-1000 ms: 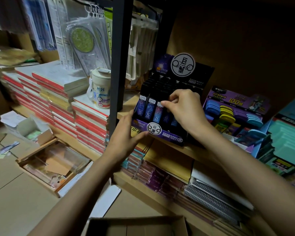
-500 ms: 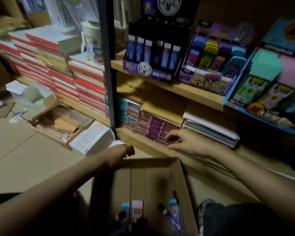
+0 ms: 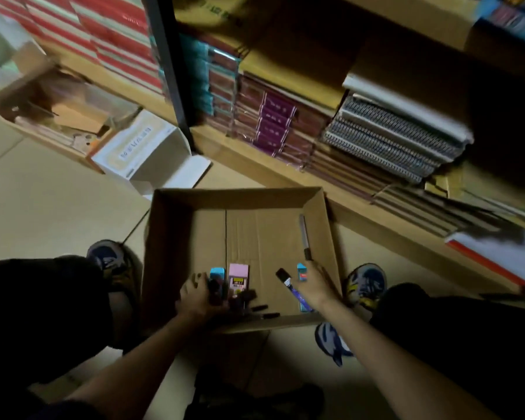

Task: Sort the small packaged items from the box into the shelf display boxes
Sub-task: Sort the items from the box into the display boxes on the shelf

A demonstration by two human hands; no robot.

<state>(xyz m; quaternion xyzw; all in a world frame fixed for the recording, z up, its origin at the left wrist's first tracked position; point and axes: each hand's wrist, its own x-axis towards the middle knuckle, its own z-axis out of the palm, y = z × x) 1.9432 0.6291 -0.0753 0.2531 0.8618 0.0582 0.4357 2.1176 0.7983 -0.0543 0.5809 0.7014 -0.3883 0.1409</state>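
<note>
Packaged items [image 3: 245, 296] lie clustered against the near wall of the open cardboard box [image 3: 237, 197], which stands on the floor [image 3: 43, 207] between the person's knees.

Left of the box: an open tray carton [image 3: 43, 107], blurred, well beyond the far left corner; a white carton [image 3: 143, 147] with its flap open, just beyond that corner; a shoe [image 3: 105, 256] just beside the left wall.

Inside the box, near left corner: the left grip [image 3: 197, 301], fingers bent over dark items that are too dim to identify. Whether it holds them cannot be told.

Next to the left grip's fingertips: a blue packet [image 3: 217, 271], then a pink packet [image 3: 238, 275], side by side and touching. Two black pens [image 3: 269, 312] lie against the near wall.

Right half of the box: a purple pen [image 3: 287, 283] with a black cap, tilted, its lower end at the right grip [image 3: 312, 286]. The right grip's fingers reach over a second blue packet [image 3: 300, 272]. Whether it pinches the pen cannot be told.

A grey pen [image 3: 303, 234] lies along the right wall. A second shoe [image 3: 365, 280] sits just outside that wall.

Beyond the box's far wall: a wooden shelf [image 3: 255, 160] stacked with purple books [image 3: 275, 122]. Spiral notebooks [image 3: 391, 137] are stacked beyond the far right corner.
</note>
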